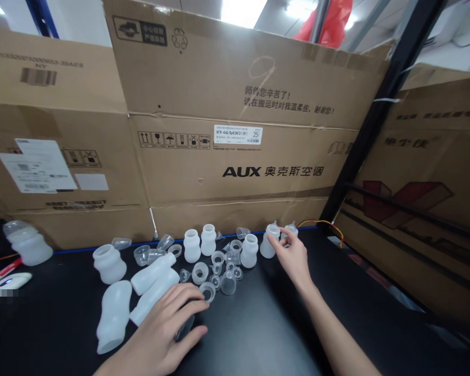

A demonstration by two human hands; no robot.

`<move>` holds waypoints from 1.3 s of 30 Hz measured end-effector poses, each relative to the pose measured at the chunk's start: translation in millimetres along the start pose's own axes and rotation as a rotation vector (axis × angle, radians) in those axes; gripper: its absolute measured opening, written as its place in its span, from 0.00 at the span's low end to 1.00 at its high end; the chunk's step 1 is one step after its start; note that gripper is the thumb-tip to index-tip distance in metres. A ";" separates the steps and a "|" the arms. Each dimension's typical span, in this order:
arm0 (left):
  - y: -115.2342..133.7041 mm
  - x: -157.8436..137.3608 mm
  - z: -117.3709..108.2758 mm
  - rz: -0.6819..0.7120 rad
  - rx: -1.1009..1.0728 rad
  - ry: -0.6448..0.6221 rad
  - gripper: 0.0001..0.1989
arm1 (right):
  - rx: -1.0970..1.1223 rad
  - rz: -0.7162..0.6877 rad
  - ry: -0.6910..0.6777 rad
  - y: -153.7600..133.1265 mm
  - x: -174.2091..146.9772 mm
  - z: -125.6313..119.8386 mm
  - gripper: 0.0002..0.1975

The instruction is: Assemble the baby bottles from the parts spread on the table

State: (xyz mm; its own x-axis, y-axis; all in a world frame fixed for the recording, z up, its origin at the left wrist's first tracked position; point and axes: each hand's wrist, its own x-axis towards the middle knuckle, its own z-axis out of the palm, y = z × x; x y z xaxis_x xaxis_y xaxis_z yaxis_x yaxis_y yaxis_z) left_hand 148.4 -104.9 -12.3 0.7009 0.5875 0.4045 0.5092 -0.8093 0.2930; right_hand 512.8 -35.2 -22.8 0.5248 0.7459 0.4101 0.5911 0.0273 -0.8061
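Observation:
My right hand (pixel 293 257) has its thumb and fingers closed on a small white baby bottle (pixel 269 244) topped with a nipple, standing upright at the back right. Just behind those fingers is a second bottle with a nipple (pixel 291 228), partly hidden. Over the front of the table, my left hand (pixel 168 326) has its fingers stretched and apart. A clear cap (pixel 185 328) shows between its thumb and fingers; I cannot tell whether they touch it. A white collar ring (pixel 207 292) lies at the left fingertips. Clear nipples, rings and a clear cap (pixel 227 283) are scattered between the hands.
Upright open bottles (pixel 249 250) stand along the back. Larger wavy white bottles (pixel 114 316) lie at left, near a capped bottle (pixel 30 244). Cardboard boxes (pixel 235 177) wall the black table (pixel 254 334); a dark metal post (pixel 360 156) rises at right.

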 end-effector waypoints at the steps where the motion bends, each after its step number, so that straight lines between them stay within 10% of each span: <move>1: -0.4 0.2 0.3 0.004 0.012 0.001 0.13 | -0.005 0.003 -0.004 0.0 0.0 -0.2 0.30; 15: -9.5 -1.8 -14.7 0.001 0.230 0.047 0.24 | 0.013 -0.127 0.116 -21.9 -10.6 -10.3 0.28; 20: -5.3 1.0 -8.1 -0.064 0.017 0.087 0.10 | 0.236 -0.570 0.081 -53.0 -52.8 -7.4 0.07; 24: 5.7 7.4 -2.4 -0.399 -0.415 0.313 0.10 | 0.216 -1.030 -0.242 -79.1 -98.1 5.3 0.19; 29: 21.8 14.5 -3.0 -0.654 -0.976 0.298 0.20 | 0.144 -1.321 -0.259 -97.9 -126.6 20.0 0.22; 34: 25.1 10.7 6.4 -0.617 -1.087 0.228 0.22 | 0.278 -1.159 -0.196 -92.3 -105.8 13.3 0.23; 39: 21.6 2.9 19.2 -0.591 -0.961 0.095 0.22 | 0.194 -0.799 0.361 -55.1 -33.5 -9.4 0.21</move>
State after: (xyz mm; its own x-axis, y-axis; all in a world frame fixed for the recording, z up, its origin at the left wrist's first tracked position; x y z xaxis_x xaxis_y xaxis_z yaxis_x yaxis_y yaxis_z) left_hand 171.0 -120.6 -21.4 0.4159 0.9088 0.0341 0.1246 -0.0941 0.9877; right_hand 468.4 -68.0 11.9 0.1810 0.2020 0.9625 0.7659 0.5850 -0.2668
